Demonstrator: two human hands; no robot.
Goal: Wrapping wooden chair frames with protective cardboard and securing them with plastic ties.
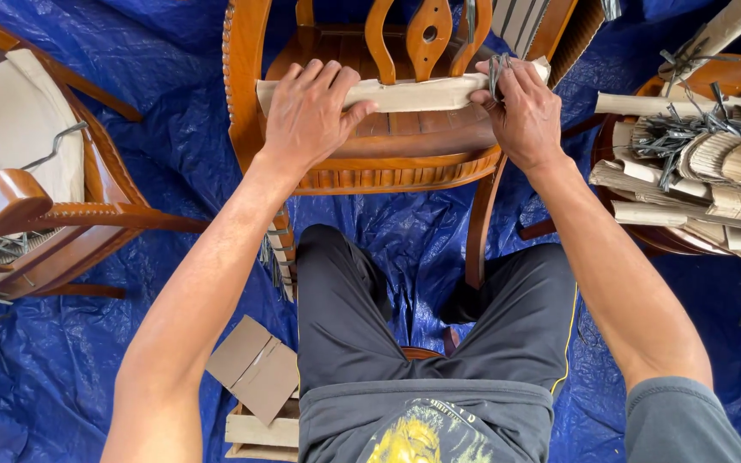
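Pressing cardboard strip [405, 93] onto wooden chair [388, 154]

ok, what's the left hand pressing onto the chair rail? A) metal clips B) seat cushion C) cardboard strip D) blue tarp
C: the left hand lies flat on a folded cardboard strip wrapped along the chair rail, while the right hand grips its other end by some metal clips.
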